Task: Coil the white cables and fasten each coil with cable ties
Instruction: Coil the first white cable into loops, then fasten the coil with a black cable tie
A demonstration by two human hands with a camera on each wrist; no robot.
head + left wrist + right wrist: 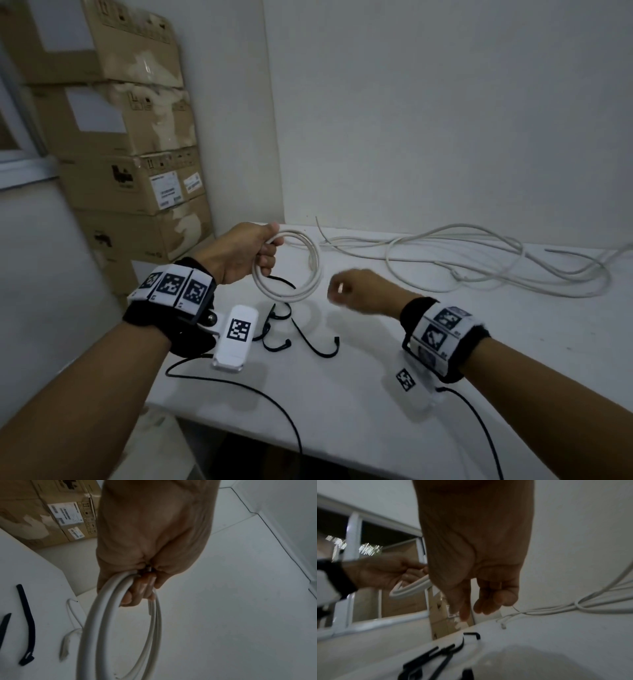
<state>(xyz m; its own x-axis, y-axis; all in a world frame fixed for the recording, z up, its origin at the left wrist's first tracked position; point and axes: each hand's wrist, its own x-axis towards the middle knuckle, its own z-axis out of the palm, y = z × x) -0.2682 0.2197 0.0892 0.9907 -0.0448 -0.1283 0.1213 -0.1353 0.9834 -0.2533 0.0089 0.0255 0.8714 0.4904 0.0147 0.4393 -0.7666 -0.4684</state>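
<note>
Nearest of all, the black cable ties [301, 337] were spread out on the white counter [359, 394], close to its front edge. None of them had been picked up, and none was wrapped around anything yet.

Just above the ties, one white coil [291, 265] was held up in the air by the left hand [245, 251]. The fingers [130, 597] of that hand were curled tight around the top of the coil, so that the loops were kept together. The loops looked round and neat. No tie could be seen on the coil, so it seemed that the coiling of this cable was done but the fastening was not.

Beside the coil, the right hand [356, 291] was held over the counter, a little above the ties. Its fingers [489, 604] were bent loosely and nothing was held in them. It looked as if a tie was about to be taken, but that could only be guessed.

Farther back, near the wall, the loose white cables [479, 260] were left in a messy heap on the counter. They had not been coiled or tied.

At the far left, brown boxes [130, 144] were stacked against the wall.
</note>
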